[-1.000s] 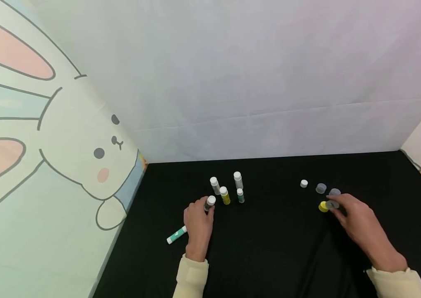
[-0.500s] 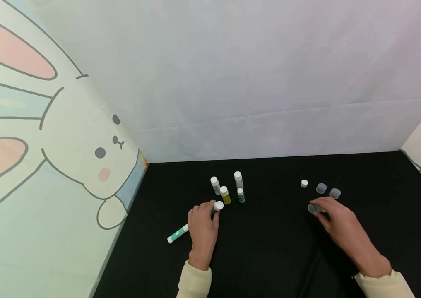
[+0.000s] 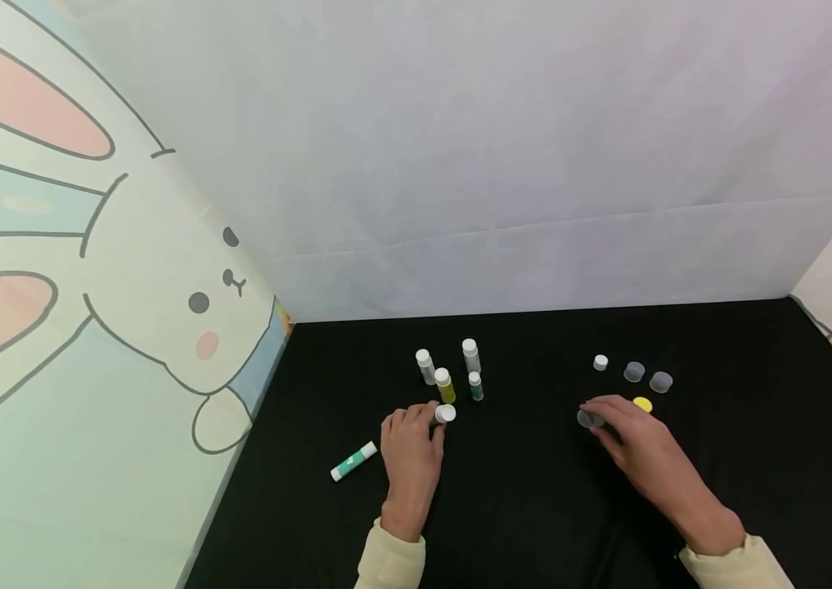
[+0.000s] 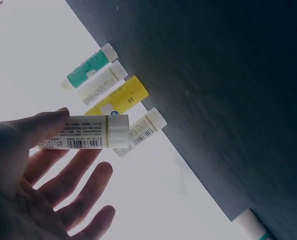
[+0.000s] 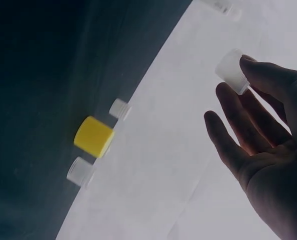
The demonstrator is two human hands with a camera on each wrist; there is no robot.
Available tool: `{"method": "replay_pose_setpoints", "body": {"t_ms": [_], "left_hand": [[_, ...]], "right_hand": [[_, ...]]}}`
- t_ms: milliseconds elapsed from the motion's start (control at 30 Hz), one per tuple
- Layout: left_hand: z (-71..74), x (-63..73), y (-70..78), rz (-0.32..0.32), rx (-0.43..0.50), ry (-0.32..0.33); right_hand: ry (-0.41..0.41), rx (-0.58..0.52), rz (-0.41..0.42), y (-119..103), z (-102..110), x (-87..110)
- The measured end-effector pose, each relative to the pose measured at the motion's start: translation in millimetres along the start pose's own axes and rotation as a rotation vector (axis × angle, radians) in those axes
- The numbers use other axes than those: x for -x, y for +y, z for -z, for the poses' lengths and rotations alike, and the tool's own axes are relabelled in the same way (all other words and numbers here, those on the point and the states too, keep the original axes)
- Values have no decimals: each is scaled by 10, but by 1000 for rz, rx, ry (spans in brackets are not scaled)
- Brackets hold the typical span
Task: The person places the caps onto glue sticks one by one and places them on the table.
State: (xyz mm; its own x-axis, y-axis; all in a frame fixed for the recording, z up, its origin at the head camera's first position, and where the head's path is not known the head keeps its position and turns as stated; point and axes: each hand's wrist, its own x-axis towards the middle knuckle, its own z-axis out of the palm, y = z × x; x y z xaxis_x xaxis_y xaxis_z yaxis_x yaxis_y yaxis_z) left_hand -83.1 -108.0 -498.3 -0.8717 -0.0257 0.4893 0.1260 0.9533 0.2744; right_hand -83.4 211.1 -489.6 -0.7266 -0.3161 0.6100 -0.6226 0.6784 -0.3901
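- Currently the work looks partway along: the left hand (image 3: 411, 450) holds a white printed tube (image 4: 86, 132) between thumb and fingers, its other fingers loosely spread.
- The right hand (image 3: 636, 433) pinches a translucent cap (image 5: 233, 70) between thumb and fingertips, the remaining fingers relaxed and holding nothing.
- Tube and cap are well apart, one over the left part of the black table (image 3: 533, 491), the other over the right, so joining these two, if that is the aim, is not yet done.
- Just beyond the held tube stand four more: a yellow tube (image 3: 446, 386), a small green tube (image 3: 476, 387), a left white tube (image 3: 426, 367) and a right white tube (image 3: 471, 357). All are upright; none has a yellow or translucent cap on top, so I judge them bare.
- Near the right hand lie four loose pieces: a small white cap (image 3: 600, 362), two clear caps (image 3: 634, 372) and a yellow cap (image 3: 643, 403) just behind the knuckles.
- Counting the held pair, five tubes face five caps, which suggests five matches are left.
- Left of the left hand, a green-and-white tube (image 3: 353, 461) lies on its side, white at both ends; it seems complete, perhaps the only finished one, though its cap's fit is too small to tell.
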Motion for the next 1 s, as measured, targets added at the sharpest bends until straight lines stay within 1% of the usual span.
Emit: {"method": "replay_pose_setpoints", "body": {"t_ms": [133, 300, 500, 733, 1000], "left_hand": [[-12, 20, 39, -28, -5, -1], [-16, 47, 95, -54, -1, -15], [-31, 72, 160, -88, -17, -16], [-31, 75, 215, -97, -34, -39], [-19, 87, 238, -104, -44, -40]], "right_hand": [[-11, -20, 27, -70, -47, -26], [-2, -47, 60, -146, -91, -59], [0, -71, 84, -210, -135, -85], [-1, -88, 112, -274, -182, -119], [-20, -98, 108, -331, -214, -124]]}}
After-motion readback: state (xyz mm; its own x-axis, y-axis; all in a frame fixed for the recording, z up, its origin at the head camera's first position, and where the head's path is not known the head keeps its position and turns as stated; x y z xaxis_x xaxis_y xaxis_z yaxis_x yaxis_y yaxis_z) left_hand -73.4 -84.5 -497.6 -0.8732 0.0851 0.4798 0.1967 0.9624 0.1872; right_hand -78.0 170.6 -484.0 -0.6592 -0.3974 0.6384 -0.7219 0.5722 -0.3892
